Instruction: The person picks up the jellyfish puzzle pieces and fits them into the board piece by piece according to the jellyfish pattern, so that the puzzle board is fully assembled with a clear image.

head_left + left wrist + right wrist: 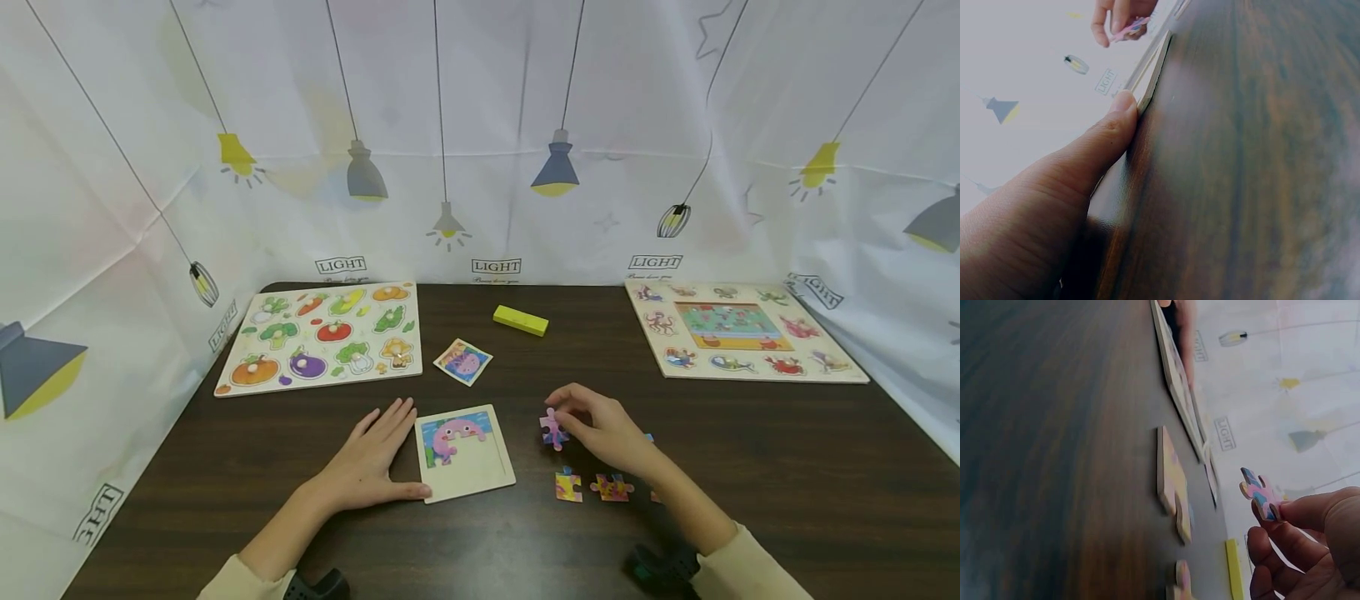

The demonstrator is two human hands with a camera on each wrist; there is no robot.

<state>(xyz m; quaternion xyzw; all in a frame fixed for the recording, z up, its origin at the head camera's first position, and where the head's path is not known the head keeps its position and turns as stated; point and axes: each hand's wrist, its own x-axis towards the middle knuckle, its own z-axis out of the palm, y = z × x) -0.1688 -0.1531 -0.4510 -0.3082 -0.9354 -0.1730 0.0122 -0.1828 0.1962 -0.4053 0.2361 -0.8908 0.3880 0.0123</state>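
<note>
A pink and blue jigsaw piece (pixel 553 429) is pinched between the thumb and fingers of my right hand (pixel 611 429), held up off the table in the right wrist view (pixel 1261 495). Left of it lies a square puzzle board (pixel 468 467), its upper part filled with a pink cartoon creature and its lower part bare wood. My left hand (pixel 367 467) lies spread beside the board, its thumb touching the lower left corner. Loose jigsaw pieces, among them a yellow one (pixel 568 487) and an orange-purple one (pixel 612 488), lie below my right hand. Others are partly hidden by that arm.
Toward the back left lies a vegetable peg puzzle (pixel 345 333); a sea-animal puzzle board (pixel 738 333) is at the back right. Between them are a small picture card (pixel 463 362) and a yellow block (pixel 521 320). A white cloth (pixel 480 100) with printed lamps hangs behind the dark table (pixel 420 554).
</note>
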